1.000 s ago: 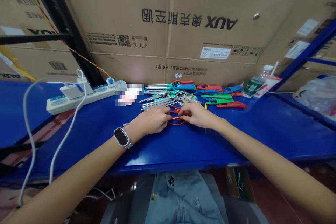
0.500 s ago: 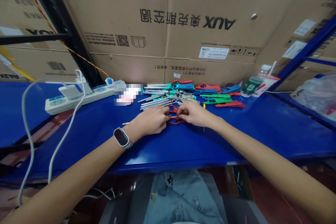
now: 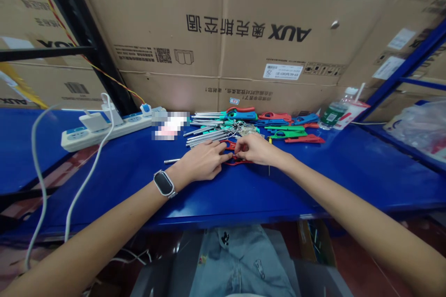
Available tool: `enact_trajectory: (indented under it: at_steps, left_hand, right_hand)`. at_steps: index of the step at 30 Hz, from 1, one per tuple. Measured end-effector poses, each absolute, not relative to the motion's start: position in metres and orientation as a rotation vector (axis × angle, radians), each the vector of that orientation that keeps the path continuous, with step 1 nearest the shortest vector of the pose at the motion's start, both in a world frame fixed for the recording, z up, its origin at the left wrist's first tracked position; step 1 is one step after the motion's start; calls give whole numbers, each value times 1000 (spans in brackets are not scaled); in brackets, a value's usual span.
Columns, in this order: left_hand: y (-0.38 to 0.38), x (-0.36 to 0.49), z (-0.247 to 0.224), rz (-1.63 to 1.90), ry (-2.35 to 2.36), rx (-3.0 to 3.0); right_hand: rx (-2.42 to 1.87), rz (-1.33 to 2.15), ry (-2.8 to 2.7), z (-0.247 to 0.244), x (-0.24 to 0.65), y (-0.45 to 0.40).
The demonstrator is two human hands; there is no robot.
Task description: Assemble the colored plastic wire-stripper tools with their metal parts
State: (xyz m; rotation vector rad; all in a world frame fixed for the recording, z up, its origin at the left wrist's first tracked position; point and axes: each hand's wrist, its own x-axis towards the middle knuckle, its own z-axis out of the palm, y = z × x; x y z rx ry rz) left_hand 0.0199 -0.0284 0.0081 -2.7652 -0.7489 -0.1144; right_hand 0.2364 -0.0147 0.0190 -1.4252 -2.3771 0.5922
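Observation:
My left hand, a watch on its wrist, reaches over a red lighter casing on the blue table; its fingers are bent round something mostly hidden, and a metal tube pokes out to its left. My right hand pinches a small part at the casing, too small to name. Just behind the hands lie another red casing, a pile of metal tubes and a tangle of thin wires. Green casings and blue casings lie to the right.
A white power strip with plugs and cables stands at the left. Large cardboard boxes rise behind the table. At the back right are a bottle, a cup and a plastic bag.
My left hand's index finger has stretched farther right over the red casing. More of the metal tube shows left of that hand. My right hand has barely moved.

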Motion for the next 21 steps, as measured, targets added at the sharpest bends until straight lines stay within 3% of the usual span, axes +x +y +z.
enact_trajectory:
  at_steps: [4,14,18,21]
  left_hand:
    - [-32,20,6,-38,-766,-2707]
    - [-36,15,2,-149,-825,-2777]
    - [-25,-6,14,-374,-998,-3007]
    - [-19,-21,22,-351,-1248,-3067]
  right_hand:
    - [-1438,495,-2387,18,236,-21]
    - [-1198,-202,-2699,6,241,-61]
    - [-1169,-241,-2683,4,241,-60]
    - [-1163,-175,-2661,3,241,-59]
